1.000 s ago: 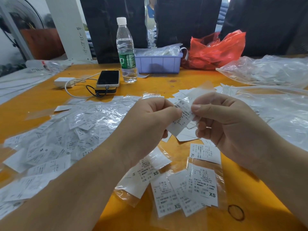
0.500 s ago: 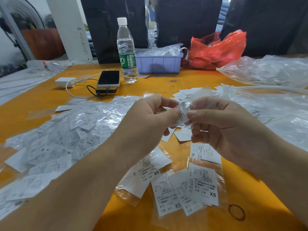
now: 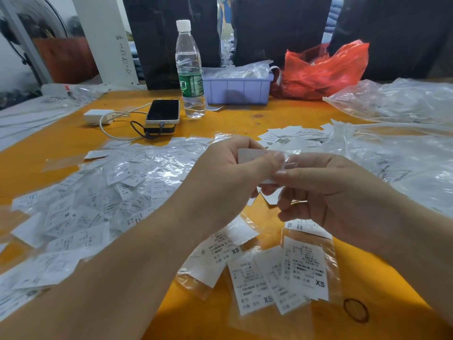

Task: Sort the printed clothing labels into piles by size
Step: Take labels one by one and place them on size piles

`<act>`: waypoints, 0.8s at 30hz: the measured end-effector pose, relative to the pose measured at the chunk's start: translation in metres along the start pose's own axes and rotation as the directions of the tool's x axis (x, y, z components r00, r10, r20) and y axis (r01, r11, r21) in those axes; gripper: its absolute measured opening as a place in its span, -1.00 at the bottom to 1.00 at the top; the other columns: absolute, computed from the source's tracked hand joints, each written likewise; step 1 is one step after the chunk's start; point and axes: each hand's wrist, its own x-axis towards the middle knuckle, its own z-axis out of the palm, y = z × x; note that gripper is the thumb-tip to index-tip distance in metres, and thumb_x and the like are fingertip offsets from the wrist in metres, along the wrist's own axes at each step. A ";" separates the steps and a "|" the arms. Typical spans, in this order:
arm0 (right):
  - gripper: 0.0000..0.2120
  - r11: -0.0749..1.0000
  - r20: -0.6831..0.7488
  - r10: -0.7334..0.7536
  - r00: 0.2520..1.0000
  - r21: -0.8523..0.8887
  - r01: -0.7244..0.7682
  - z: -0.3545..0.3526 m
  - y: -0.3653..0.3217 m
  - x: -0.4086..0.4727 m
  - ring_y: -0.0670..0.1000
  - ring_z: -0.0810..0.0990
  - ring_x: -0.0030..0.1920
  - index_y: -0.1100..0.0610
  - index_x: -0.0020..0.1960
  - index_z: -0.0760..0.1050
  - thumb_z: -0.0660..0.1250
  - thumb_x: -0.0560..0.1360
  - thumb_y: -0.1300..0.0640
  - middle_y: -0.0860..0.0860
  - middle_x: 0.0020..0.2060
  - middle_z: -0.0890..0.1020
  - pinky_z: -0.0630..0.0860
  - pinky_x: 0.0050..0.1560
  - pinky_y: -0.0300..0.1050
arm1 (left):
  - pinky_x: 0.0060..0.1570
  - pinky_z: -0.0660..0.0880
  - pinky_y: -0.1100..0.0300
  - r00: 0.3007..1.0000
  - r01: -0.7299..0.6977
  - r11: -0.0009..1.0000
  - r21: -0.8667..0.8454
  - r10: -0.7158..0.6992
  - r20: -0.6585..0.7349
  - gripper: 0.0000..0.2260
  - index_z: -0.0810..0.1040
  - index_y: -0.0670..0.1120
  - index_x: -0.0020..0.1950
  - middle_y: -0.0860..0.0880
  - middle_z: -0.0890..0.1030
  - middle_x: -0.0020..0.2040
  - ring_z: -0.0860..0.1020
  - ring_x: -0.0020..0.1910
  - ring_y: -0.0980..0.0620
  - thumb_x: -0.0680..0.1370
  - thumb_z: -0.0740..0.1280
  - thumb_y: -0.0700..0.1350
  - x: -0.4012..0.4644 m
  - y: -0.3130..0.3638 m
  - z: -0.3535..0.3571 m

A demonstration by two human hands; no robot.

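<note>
Above the middle of the orange table [image 3: 61,143], my left hand [image 3: 228,177] and my right hand [image 3: 328,190] together pinch a small white label in a clear sleeve [image 3: 250,154]. Its print faces away from me. A big loose heap of bagged labels [image 3: 103,197] covers the table to the left. In front of me lie sleeved labels marked XS [image 3: 304,268], one marked XS beside an S [image 3: 220,251], and an XL label [image 3: 306,227] under my right hand. A further small pile of labels [image 3: 294,134] lies beyond my hands.
At the back stand a water bottle [image 3: 190,69], a phone on a power bank [image 3: 163,111] with a white charger [image 3: 98,116], a purple bin [image 3: 237,88] and a red plastic bag [image 3: 323,67]. Clear plastic bags [image 3: 397,148] fill the right side. A rubber band [image 3: 355,310] lies near right.
The label between my hands has been turned and drawn in, so its printed side no longer shows. Both hands have shifted slightly lower and closer together.
</note>
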 end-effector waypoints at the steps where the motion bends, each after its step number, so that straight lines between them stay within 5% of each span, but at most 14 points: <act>1: -0.70 1.000 0.005 -0.003 1.000 0.005 0.003 0.000 0.000 -0.001 0.00 0.57 -0.35 0.36 -0.01 0.61 0.49 0.35 0.18 0.15 -0.20 0.65 0.57 -0.33 -0.15 | -0.45 0.44 0.34 1.000 -0.002 1.000 0.006 0.002 0.000 -0.83 0.60 -0.09 -0.13 0.08 0.57 -0.42 0.51 -0.44 0.19 0.51 0.41 0.01 0.000 0.001 0.000; 7: -0.74 1.000 0.001 -0.002 1.000 0.012 0.002 -0.001 -0.005 0.000 0.02 0.58 -0.32 0.31 -0.04 0.61 0.42 0.35 0.17 0.14 -0.19 0.64 0.58 -0.28 -0.10 | -0.46 0.43 0.33 0.999 0.003 0.999 0.037 -0.002 -0.040 -0.89 0.58 -0.04 -0.22 0.05 0.56 -0.37 0.50 -0.43 0.17 0.50 0.41 -0.10 0.001 0.002 0.000; 11: -0.85 0.999 -0.066 -0.031 0.997 0.029 0.032 -0.001 -0.009 -0.002 0.03 0.57 -0.34 0.21 -0.13 0.64 0.51 0.33 0.19 0.14 -0.23 0.64 0.56 -0.36 -0.13 | -0.45 0.44 0.35 0.998 0.016 0.999 0.037 -0.014 -0.065 -0.90 0.59 -0.04 -0.20 0.09 0.57 -0.38 0.49 -0.43 0.20 0.51 0.40 -0.07 0.002 0.001 -0.001; 18: -0.88 0.999 -0.097 0.010 0.995 0.046 -0.006 0.002 -0.004 0.000 0.02 0.58 -0.37 0.19 -0.15 0.65 0.38 0.33 0.27 0.14 -0.28 0.64 0.57 -0.38 -0.11 | -0.36 0.51 0.31 0.997 0.040 0.999 -0.014 -0.041 -0.070 -0.84 0.60 -0.03 -0.17 0.04 0.61 -0.32 0.52 -0.39 0.21 0.53 0.38 0.03 0.002 0.001 -0.003; 24: -0.62 0.997 -0.076 -0.016 0.997 0.076 0.022 0.003 -0.006 0.000 0.05 0.58 -0.42 0.23 0.01 0.58 0.40 0.19 0.34 0.15 -0.31 0.63 0.59 -0.39 -0.11 | -0.34 0.52 0.29 0.996 0.080 0.997 -0.021 -0.080 -0.029 -0.87 0.60 0.02 -0.19 0.06 0.64 -0.30 0.57 -0.33 0.17 0.54 0.36 0.00 0.002 0.001 -0.001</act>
